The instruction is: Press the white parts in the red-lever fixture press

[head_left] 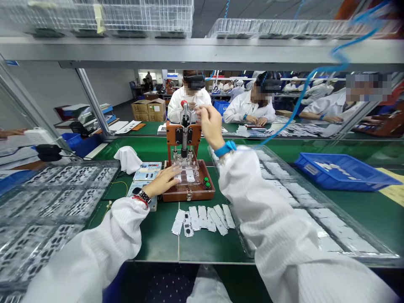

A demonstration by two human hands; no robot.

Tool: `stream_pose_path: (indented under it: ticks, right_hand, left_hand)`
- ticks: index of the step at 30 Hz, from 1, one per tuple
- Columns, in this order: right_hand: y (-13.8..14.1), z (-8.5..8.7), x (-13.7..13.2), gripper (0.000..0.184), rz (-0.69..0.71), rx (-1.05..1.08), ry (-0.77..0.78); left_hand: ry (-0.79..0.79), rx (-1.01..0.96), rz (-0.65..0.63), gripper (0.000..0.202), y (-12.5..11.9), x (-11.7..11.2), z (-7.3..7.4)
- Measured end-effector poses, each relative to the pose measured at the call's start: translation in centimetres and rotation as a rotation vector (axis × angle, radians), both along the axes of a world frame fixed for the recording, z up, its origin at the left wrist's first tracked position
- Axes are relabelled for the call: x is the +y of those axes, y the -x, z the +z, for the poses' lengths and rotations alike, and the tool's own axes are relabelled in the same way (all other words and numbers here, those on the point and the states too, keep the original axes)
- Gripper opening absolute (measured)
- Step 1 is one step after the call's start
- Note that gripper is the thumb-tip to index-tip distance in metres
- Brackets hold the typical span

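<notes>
My left hand lies with its fingers stretched out along the left side of a clear plastic fixture on a brown base. A white panel shows inside that fixture. Above it stands an orange press with a toggle clamp, its lever tipped with a red knob. Just right of the lever, my right hand is raised with fingers loosely bent; it looks apart from the knob and nothing shows in it. Several white panels lie fanned out in front of the base, one with black parts.
Clear trays of parts stand left and right. A blue bin with white pieces sits far right. Control boxes and a white cloth are left of the press. A blue coiled hose hangs overhead. Co-workers sit opposite.
</notes>
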State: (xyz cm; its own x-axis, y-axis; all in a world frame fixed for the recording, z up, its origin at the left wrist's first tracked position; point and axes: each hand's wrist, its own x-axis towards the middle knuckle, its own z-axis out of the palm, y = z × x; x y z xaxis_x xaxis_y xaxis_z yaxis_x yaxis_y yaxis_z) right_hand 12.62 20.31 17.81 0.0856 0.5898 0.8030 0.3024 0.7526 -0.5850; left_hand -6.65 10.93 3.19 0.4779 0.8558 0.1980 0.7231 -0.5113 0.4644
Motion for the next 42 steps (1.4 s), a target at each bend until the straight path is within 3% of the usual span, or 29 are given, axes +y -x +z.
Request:
stream_pose_path:
  ticks: [3, 5, 7, 10, 13, 15, 18, 21, 25, 28, 31, 34, 36, 39, 42]
  right_hand:
    - [2.7, 5.0, 1.9, 0.028, 0.157, -0.093, 0.318]
    - [3.5, 7.3, 1.6, 0.027, 0.336, -0.077, 0.453]
    - [3.3, 8.4, -0.2, 0.019, 0.495, -0.049, 0.409]
    - [1.6, 8.1, -4.6, 0.014, 0.596, -0.109, 0.147]
    - [0.0, 5.3, -8.6, 0.017, 0.58, -0.321, -0.031]
    - [-0.4, 2.8, -9.7, 0.016, 0.503, -0.457, -0.14]
    - [-0.4, -0.4, -9.4, 0.023, 0.406, -0.588, -0.328]
    - [-0.2, -1.7, -8.4, 0.028, 0.378, -0.662, -0.406]
    - [-0.5, -2.2, -9.0, 0.042, 0.38, -0.627, -0.372]
    - [-1.4, -3.6, -10.5, 0.048, 0.304, -0.54, -0.35]
    - [-3.2, -6.5, -11.4, 0.046, 0.178, -0.462, -0.307]
    - [-5.6, -10.3, -11.2, 0.038, 0.095, -0.445, -0.174]
    - [-7.1, -12.8, -10.5, 0.031, 0.055, -0.42, -0.073]
    - [-8.9, -16.0, -9.2, 0.024, -0.002, -0.307, 0.048]
    - [-9.6, -17.6, -8.1, 0.022, -0.013, -0.194, 0.172]
  left_hand:
    - [-0.097, -0.115, 0.077, 0.046, 0.5, -0.9, 0.5]
    - [-0.144, -0.178, 0.138, 0.044, 1.8, -1.5, 0.8]
    - [-0.129, -0.15, 0.148, 0.044, 3.9, -1.8, 1.0]
    - [0.012, 0.06, 0.094, 0.055, 7.4, -2.2, 0.6]
    - [0.174, 0.249, 0.071, 0.082, 9.6, -2.6, 0.0]
    - [0.226, 0.302, 0.067, 0.092, 10.1, -2.7, -0.2]
    - [0.231, 0.375, 0.069, 0.101, 9.9, -2.4, -0.2]
    - [0.197, 0.458, 0.06, 0.099, 9.5, -2.0, -0.1]
    - [0.013, 0.45, 0.022, 0.084, 9.2, -2.2, 0.2]
    - [-0.108, 0.365, 0.049, 0.075, 9.7, -2.6, 0.2]
    - [-0.022, 0.293, 0.114, 0.085, 10.8, -2.8, -0.2]
    - [0.138, 0.307, 0.124, 0.101, 12.0, -2.5, -0.8]
    - [0.2, 0.337, 0.106, 0.101, 12.3, -2.3, -0.9]
    - [0.215, 0.375, 0.096, 0.099, 12.2, -2.1, -0.8]
    - [0.186, 0.376, 0.083, 0.097, 11.9, -2.2, -0.8]
